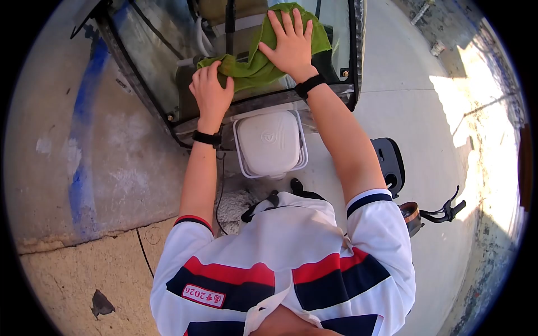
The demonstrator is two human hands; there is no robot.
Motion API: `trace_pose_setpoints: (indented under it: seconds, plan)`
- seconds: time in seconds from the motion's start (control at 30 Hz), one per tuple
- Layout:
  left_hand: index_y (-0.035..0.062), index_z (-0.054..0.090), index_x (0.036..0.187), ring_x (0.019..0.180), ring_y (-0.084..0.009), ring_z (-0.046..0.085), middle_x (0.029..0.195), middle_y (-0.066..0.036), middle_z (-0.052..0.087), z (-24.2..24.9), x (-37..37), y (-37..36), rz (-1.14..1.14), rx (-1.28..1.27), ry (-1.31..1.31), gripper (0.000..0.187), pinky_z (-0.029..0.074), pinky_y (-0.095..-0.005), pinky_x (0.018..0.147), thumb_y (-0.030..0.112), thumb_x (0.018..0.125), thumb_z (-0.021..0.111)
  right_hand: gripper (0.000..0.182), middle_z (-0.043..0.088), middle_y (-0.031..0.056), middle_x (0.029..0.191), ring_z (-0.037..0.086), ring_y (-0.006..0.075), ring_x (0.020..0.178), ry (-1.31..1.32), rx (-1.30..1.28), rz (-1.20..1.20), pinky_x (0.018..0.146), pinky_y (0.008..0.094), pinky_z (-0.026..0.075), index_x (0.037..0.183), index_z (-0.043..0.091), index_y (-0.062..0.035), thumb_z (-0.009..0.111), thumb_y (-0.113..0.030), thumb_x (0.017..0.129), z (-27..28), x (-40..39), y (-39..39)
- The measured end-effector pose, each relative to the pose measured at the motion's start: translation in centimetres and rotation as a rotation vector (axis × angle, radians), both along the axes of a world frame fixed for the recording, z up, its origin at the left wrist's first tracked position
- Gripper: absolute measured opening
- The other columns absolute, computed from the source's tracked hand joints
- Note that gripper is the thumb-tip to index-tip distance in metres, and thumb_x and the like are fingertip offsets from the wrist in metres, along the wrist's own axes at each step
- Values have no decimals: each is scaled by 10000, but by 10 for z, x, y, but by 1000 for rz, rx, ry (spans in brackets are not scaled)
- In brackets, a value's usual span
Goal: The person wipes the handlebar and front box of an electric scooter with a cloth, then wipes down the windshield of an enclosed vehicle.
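A green cloth (246, 70) lies bunched and folded across the glass pane (154, 53) of a dark-framed vehicle or cabin at the top of the head view. My right hand (291, 47) presses on the cloth's upper right part, palm down with fingers spread. At the cloth's left end, my left hand (212, 92) has its fingers curled over the edge, gripping it against the glass. Both wrists carry black bands. Just below the pane's lower frame (263, 99) sits a white rounded cover (269, 143) with a round emblem, between my forearms.
A black handlebar (448, 211) and a dark panel (388, 167) with a round hole stand right of my body. Concrete floor (431, 129) stretches right towards a sunlit wall base. Blue paint (84, 140) streaks the ground at left. A thin black cable (222, 193) hangs beside the white cover.
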State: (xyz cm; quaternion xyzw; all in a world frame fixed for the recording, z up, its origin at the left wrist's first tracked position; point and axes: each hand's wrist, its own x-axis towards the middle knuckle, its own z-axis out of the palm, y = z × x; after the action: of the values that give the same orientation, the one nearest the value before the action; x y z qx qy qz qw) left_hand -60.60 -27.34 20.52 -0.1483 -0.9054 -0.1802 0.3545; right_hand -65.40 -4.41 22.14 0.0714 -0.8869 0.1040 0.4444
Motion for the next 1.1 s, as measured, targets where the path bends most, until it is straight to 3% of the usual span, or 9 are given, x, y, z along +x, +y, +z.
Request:
trace_pose_setpoints:
  seconds: [0.07,0.2,0.23,0.37,0.47,0.6,0.77,0.97,1.1]
  plan:
    - [119,607,1251,1144,-288,519,1102,-50,618,0,0,0,4,0,-6,477,382,-455,968,216,809,758,857,413,135,1516,244,380,1470,53,-58,-66,1156,653,157,1538,353,-226,672,-558,814,-1,-3,15]
    - [126,609,1243,1111,-275,529,1085,-40,618,-1,0,4,21,19,-4,476,385,-445,945,226,806,768,877,391,186,1527,210,403,1481,70,-226,-190,1169,642,126,1549,319,-129,600,-608,870,-26,2,33]
    - [127,610,1241,1106,-273,531,1085,-39,619,-2,1,6,24,26,-7,473,386,-443,943,227,807,768,920,344,268,1529,164,462,1479,18,-238,-191,1161,658,100,1539,281,-19,555,-620,899,-32,7,33]
    - [118,606,1241,1075,-286,549,1085,-57,618,-4,2,6,20,38,-6,469,407,-436,916,217,811,764,917,285,350,1512,117,544,1454,-46,-282,-218,1144,681,94,1522,232,69,554,-547,922,-60,24,19]
    - [107,603,1234,1047,-303,559,1080,-75,615,-5,1,5,-18,49,-2,460,428,-436,889,212,814,760,904,278,346,1514,119,550,1450,-108,-259,-196,1144,685,87,1520,234,71,575,-507,915,-72,37,6]
    - [95,601,1217,1028,-320,564,1067,-92,611,-12,1,2,-52,66,-13,442,444,-440,872,193,814,752,877,326,297,1498,155,551,1439,-157,-152,-98,1133,699,120,1532,255,26,629,-431,884,-72,53,-16]
    - [91,594,1216,1032,-327,561,1068,-99,606,-17,6,-3,-66,76,-38,433,443,-441,881,154,810,733,818,432,135,1475,221,412,1470,-154,-12,73,1141,671,183,1543,341,-202,687,-456,847,-61,54,-36]
    - [74,562,1260,1097,-347,547,1178,-126,595,-17,7,-4,-65,125,-41,488,437,-459,902,168,813,735,813,456,87,1477,257,348,1473,-90,55,180,1159,642,181,1538,352,-263,683,-510,838,-25,29,-17]
    - [35,519,1334,1152,-376,529,1273,-167,566,-5,0,-1,-93,150,23,545,429,-467,956,176,850,728,828,448,126,1486,282,377,1456,1,3,33,1144,655,195,1529,379,-226,695,-508,818,-6,11,-5]
